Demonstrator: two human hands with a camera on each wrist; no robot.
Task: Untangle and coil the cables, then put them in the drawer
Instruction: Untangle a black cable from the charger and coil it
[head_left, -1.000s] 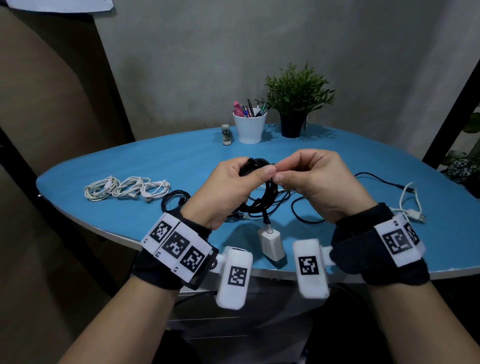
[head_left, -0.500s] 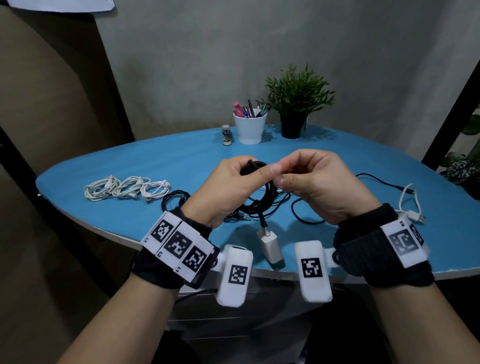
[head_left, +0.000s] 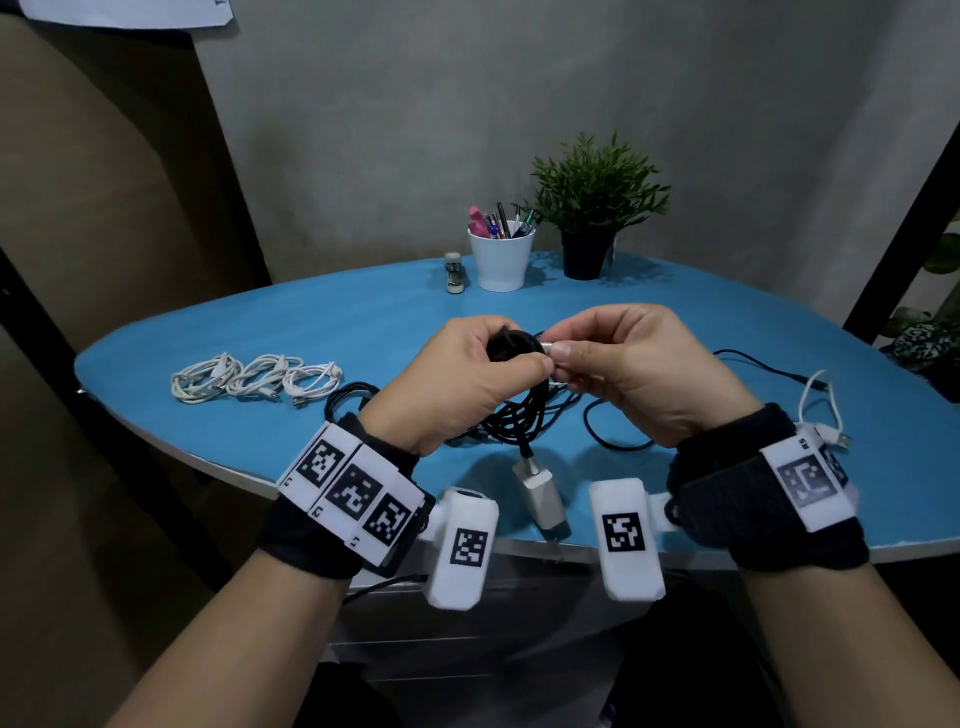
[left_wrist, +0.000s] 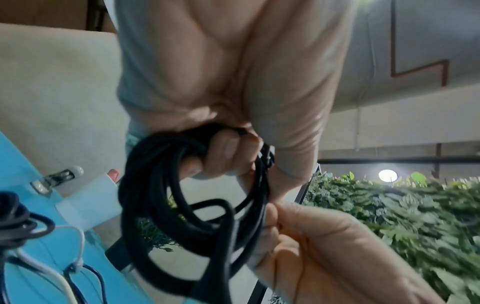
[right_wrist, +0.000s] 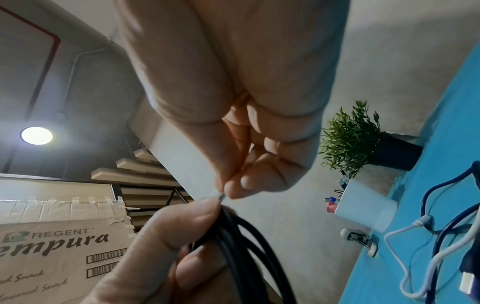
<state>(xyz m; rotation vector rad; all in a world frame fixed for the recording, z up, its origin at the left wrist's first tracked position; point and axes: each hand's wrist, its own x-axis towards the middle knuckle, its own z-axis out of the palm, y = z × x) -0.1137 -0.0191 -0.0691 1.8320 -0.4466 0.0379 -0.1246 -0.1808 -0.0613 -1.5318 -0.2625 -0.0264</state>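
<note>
My left hand (head_left: 467, 379) grips a coil of black cable (head_left: 519, 410) above the blue table (head_left: 363, 317); the loops (left_wrist: 166, 197) hang from its curled fingers. A white charger plug (head_left: 540, 493) dangles from the coil over the table's near edge. My right hand (head_left: 623, 364) pinches the cable's small silvery end (right_wrist: 221, 197) right beside the left thumb. Three coiled white cables (head_left: 254, 376) lie in a row at the left, with a small black coil (head_left: 348, 397) next to them.
A loose black cable (head_left: 753, 364) and a white USB cable (head_left: 826, 421) lie at the right. A white pen cup (head_left: 501, 260), a potted plant (head_left: 592, 208) and a stapler (head_left: 454, 273) stand at the back. Grey drawers (head_left: 467, 639) sit under the table.
The charger plug has swung slightly away from the table's near edge. The right hand's fingertips have shifted a little along the coil's top; both hands stay together.
</note>
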